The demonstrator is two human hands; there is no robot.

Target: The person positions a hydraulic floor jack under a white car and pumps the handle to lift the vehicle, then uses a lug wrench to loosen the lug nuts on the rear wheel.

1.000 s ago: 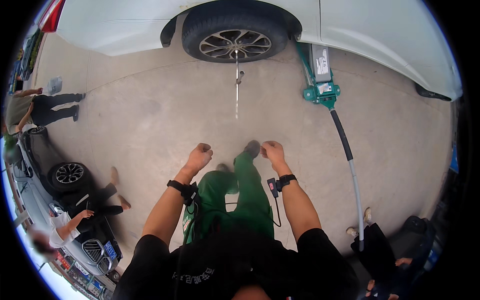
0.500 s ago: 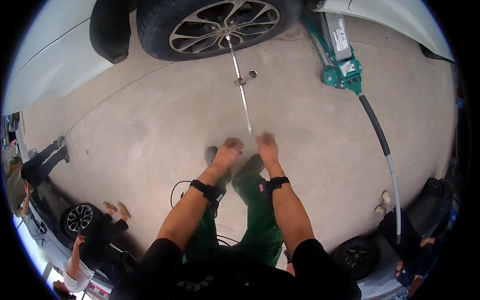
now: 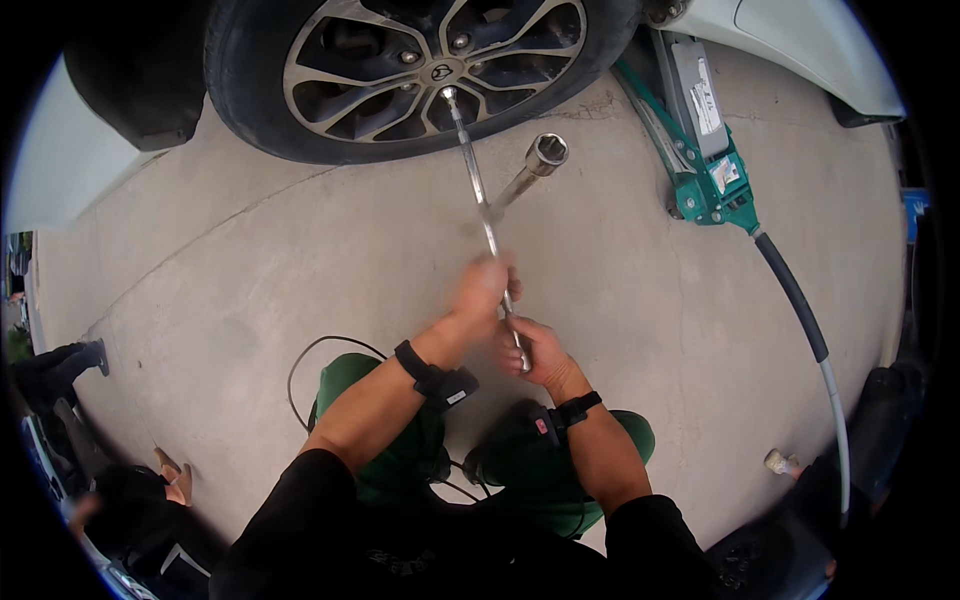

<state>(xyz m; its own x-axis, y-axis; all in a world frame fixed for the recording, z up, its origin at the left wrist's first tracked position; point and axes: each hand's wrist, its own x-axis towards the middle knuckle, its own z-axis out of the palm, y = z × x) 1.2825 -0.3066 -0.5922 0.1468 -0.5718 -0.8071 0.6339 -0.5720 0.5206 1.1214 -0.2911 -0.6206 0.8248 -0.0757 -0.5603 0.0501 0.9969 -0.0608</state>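
Note:
A chrome cross-shaped lug wrench (image 3: 475,172) reaches from the car wheel (image 3: 250,110) toward me. Its far socket sits at a lug nut just below the wheel's hub cap. One of its cross arms points up at me, ending in an open hex socket (image 3: 548,150). My left hand (image 3: 482,288) is somewhat blurred, with its fingers closed round the shaft. Closer to me, my right hand (image 3: 538,350) grips the shaft by its near end, which pokes out below the fingers. Both wrists wear black straps.
To the right of the wheel, a green floor jack (image 3: 715,185) reaches under the pale car body (image 3: 815,50). Its long handle (image 3: 795,290) extends down the right side. A black cable (image 3: 292,375) loops by my left knee. Other people's legs and feet show at both lower edges.
Both hands have gone from free in the air to closed on the lug wrench. I have lowered and come nearer the wheel; my knees are now bent. The wrench's socket arm looks larger.

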